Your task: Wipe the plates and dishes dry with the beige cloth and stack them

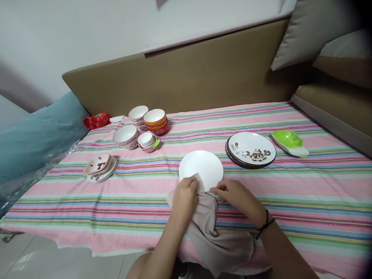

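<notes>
A white plate (203,164) lies on the striped cloth in front of me. My left hand (186,195) is closed on a greyish-pink cloth (207,221), with a corner of it over the plate's near edge. My right hand (228,192), a black cord at its wrist, pinches at the cloth's upper edge beside the plate's near right rim; its fingertips partly hide what they grip. The rest of the cloth hangs in folds towards my lap. To the right of the white plate sits a stack of dark-rimmed plates (251,149) with a brown flower pattern.
A green and white leaf-shaped dish (289,142) lies at the right. Further left are stacked orange and red bowls (155,121), a patterned bowl (126,135), small white dishes (146,139) and a square bowl (97,164) on plates. A brown backrest (186,73) runs behind the striped cloth (139,193).
</notes>
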Action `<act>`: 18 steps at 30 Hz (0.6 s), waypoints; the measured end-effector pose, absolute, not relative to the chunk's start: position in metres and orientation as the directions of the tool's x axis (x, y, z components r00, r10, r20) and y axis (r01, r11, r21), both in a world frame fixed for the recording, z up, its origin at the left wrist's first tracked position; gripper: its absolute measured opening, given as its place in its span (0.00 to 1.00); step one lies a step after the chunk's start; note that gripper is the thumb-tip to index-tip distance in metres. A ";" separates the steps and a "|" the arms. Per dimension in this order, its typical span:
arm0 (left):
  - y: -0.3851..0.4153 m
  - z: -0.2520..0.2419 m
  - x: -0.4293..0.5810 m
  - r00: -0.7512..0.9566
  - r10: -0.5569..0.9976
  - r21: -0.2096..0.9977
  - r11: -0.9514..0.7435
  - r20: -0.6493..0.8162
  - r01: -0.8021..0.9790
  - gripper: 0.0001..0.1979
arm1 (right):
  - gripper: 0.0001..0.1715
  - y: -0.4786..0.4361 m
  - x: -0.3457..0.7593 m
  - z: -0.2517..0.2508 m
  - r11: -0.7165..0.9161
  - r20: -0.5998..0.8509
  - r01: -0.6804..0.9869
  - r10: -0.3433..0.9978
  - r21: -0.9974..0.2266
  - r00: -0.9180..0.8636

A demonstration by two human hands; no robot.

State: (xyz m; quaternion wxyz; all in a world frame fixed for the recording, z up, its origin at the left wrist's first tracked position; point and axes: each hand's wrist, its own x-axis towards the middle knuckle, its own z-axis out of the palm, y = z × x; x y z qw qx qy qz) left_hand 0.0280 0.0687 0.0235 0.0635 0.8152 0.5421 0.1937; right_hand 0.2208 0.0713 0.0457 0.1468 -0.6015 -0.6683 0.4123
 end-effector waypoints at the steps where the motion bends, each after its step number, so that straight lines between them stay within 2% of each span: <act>1: 0.068 0.019 0.034 0.362 0.902 0.304 -0.421 0.234 0.854 0.14 | 0.20 0.075 0.225 0.044 -0.080 -0.265 0.690 0.950 -0.720 -0.166; 6: 0.070 0.003 0.050 0.369 0.903 0.300 -0.422 0.218 0.855 0.20 | 0.10 0.091 0.228 0.028 -0.097 -0.073 0.673 0.995 -0.734 0.065; 8: 0.071 0.003 0.052 0.409 0.887 0.317 -0.459 0.216 0.830 0.22 | 0.10 0.096 0.225 0.022 -0.115 -0.031 0.691 0.991 -0.714 0.132; 11: 0.074 0.006 0.051 0.405 0.892 0.339 -0.451 0.202 0.825 0.23 | 0.15 0.099 0.219 0.016 -0.146 -0.010 0.719 0.982 -0.680 0.190; 14: 0.079 0.011 0.043 0.357 0.919 0.363 -0.394 0.166 0.844 0.24 | 0.13 0.102 0.215 0.014 -0.150 -0.010 0.738 0.982 -0.658 0.191; 18: 0.085 0.012 0.035 0.403 0.898 0.414 -0.439 0.177 0.797 0.22 | 0.12 0.103 0.212 0.015 -0.154 -0.013 0.759 0.982 -0.633 0.189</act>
